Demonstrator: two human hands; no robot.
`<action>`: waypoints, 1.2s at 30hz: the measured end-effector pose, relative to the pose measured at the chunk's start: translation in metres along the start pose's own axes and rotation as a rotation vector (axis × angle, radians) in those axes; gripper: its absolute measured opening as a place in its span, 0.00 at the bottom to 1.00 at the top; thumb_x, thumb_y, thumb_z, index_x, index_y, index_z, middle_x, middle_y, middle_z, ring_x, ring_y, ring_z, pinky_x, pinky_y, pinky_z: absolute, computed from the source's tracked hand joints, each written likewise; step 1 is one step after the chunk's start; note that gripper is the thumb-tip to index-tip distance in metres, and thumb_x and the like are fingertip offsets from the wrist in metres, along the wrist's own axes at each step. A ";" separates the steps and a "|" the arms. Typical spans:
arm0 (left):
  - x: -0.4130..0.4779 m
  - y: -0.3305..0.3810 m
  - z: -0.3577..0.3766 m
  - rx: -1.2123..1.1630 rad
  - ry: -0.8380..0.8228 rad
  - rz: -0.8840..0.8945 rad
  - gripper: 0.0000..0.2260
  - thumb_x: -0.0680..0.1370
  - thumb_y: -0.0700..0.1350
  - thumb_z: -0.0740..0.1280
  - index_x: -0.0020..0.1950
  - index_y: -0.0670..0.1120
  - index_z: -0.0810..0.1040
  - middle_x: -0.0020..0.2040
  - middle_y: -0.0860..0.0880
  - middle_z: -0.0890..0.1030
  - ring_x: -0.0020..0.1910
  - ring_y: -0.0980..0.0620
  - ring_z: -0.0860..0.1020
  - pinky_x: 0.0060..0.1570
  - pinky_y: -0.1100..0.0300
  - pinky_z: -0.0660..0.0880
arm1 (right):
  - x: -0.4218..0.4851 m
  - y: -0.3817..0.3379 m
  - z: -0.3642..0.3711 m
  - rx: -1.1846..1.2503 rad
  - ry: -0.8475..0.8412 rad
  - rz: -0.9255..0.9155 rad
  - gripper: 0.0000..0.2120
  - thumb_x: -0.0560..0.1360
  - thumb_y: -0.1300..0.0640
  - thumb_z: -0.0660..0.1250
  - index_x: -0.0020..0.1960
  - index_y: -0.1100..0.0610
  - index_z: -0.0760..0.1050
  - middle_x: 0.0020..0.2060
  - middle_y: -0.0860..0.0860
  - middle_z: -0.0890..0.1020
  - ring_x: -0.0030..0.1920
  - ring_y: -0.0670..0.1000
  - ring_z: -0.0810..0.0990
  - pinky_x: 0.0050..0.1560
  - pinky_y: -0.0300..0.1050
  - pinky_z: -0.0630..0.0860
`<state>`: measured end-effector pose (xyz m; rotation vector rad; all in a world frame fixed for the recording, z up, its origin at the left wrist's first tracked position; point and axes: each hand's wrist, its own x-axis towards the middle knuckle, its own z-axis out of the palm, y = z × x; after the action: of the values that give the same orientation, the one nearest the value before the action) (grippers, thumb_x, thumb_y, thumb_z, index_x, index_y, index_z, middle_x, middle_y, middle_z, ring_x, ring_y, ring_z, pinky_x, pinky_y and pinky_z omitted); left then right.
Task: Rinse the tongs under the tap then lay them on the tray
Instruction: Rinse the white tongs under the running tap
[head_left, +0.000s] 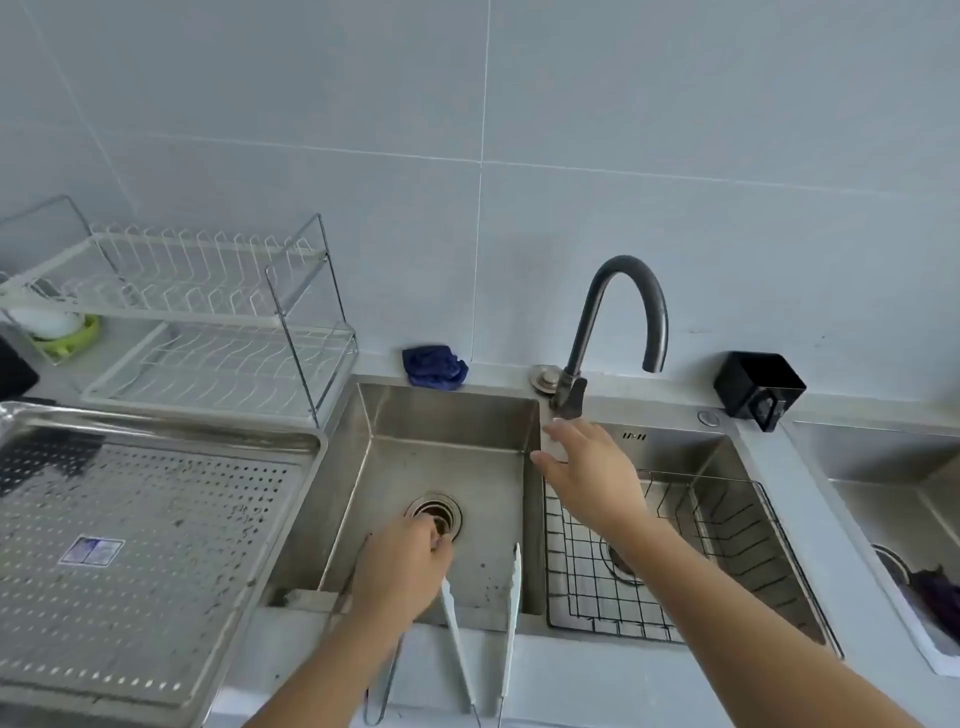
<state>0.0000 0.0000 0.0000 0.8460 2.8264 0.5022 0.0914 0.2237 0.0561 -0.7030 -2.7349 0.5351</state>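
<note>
Head view looks down on a steel sink (447, 415) at the centre of the frame, with a dark curved tap (623, 306) rising behind it against a grey tiled wall. At lower centre the left hand (400, 566) reaches into the left basin, close to the round drain (434, 512); its fingers are curled together, but whether they grip anything I cannot tell. Just right of that hand lie the tongs (511, 597), white-tipped, their two arms spread apart and leaning over the basin's near edge, tips down in the basin and the hinged end running off the bottom of the frame. A second thin metal loop shows under the left wrist. The right hand (592, 473) hovers right of centre below the tap's base, fingers loosely apart, empty, just short of the tap lever. Beneath its forearm a black wire basket (727, 561) sits in the right basin. At lower left lies the perforated steel tray (156, 519), bearing a small sticker. A white dish rack (197, 312) stands at upper left, a blue cloth (434, 366) on the sink's back ledge.
</note>
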 end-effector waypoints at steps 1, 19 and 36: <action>-0.005 0.003 0.008 0.013 -0.058 -0.046 0.13 0.81 0.53 0.61 0.50 0.46 0.80 0.45 0.50 0.83 0.45 0.47 0.79 0.43 0.55 0.73 | 0.001 0.009 0.005 0.028 -0.044 0.035 0.20 0.82 0.47 0.66 0.71 0.53 0.76 0.59 0.50 0.81 0.63 0.53 0.77 0.58 0.50 0.77; -0.034 0.030 0.082 -0.111 -0.060 -0.414 0.04 0.80 0.45 0.65 0.51 0.45 0.75 0.38 0.51 0.79 0.33 0.53 0.74 0.31 0.61 0.68 | 0.052 0.119 0.057 0.372 -0.227 0.343 0.16 0.80 0.51 0.69 0.66 0.54 0.78 0.54 0.50 0.84 0.52 0.54 0.84 0.55 0.50 0.80; 0.039 0.055 0.042 -0.801 0.081 -0.544 0.06 0.79 0.36 0.66 0.45 0.45 0.80 0.38 0.43 0.83 0.30 0.54 0.80 0.22 0.67 0.71 | 0.140 0.117 0.042 0.377 -0.093 0.233 0.21 0.85 0.55 0.62 0.77 0.55 0.68 0.66 0.58 0.80 0.62 0.60 0.80 0.58 0.51 0.76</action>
<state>0.0049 0.0761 -0.0212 -0.0905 2.3858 1.4173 0.0063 0.3781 -0.0078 -0.9154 -2.5347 1.1236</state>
